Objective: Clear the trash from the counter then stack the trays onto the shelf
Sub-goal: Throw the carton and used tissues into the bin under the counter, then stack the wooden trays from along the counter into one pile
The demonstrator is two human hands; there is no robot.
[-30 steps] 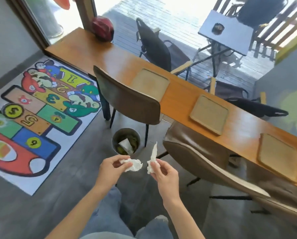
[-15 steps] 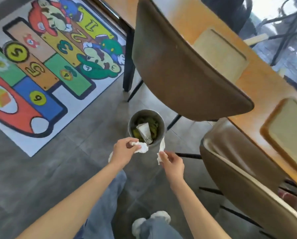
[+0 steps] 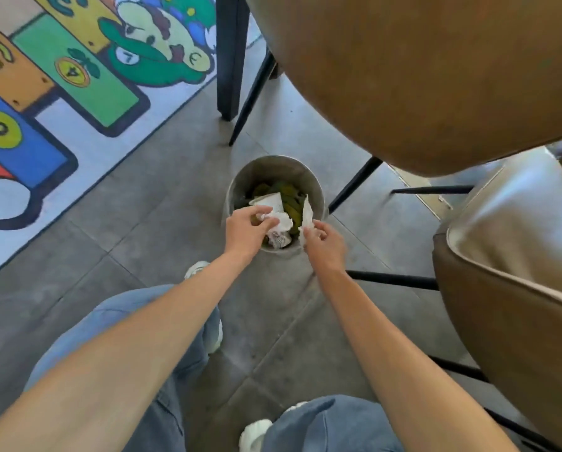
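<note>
Tissues (image 3: 281, 220) pinched in both hands over bin (image 3: 274, 168)

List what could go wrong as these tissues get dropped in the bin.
1. The strip of tissue in the right hand hangs over the bin rim; released there, it may land on the floor.
2. The crumpled tissue in the left hand may perch atop the trash already inside.

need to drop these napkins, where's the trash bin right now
In the head view the trash bin stands on the grey floor at centre, directly under both hands, just below the brown chair and right of the colourful rug.
</note>
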